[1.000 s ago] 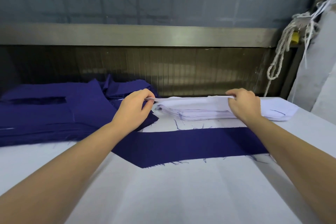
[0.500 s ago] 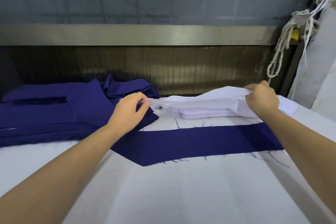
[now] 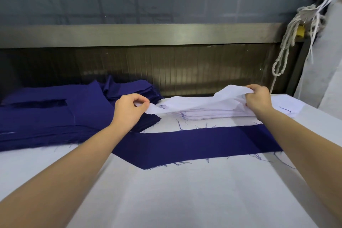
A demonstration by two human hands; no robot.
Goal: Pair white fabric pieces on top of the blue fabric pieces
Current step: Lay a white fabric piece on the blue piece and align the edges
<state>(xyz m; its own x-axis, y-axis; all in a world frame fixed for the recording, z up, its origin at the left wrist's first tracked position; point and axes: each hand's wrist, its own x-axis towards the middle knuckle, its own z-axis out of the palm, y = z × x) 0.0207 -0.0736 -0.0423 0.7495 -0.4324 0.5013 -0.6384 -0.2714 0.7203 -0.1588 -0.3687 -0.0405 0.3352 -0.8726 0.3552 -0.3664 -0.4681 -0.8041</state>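
Note:
A long blue fabric strip [image 3: 199, 144] lies flat across the white table [image 3: 185, 200], in front of a stack of white fabric pieces [image 3: 212, 114]. The top white piece [image 3: 199, 101] is lifted off that stack. My left hand [image 3: 129, 111] pinches its left end just above the table. My right hand [image 3: 258, 98] grips its right end, raised a little higher, so the piece sags between them. A large pile of blue fabric pieces [image 3: 55, 113] sits at the left.
A metal rail and a dark ribbed panel [image 3: 185, 72] run along the table's far edge. A knotted white rope [image 3: 288, 42] hangs at the right beside a grey wall. Loose blue threads lie around the strip.
Both hands took hold of the top white piece and lifted it off the stack. The right end rose first, then the left end came up too.

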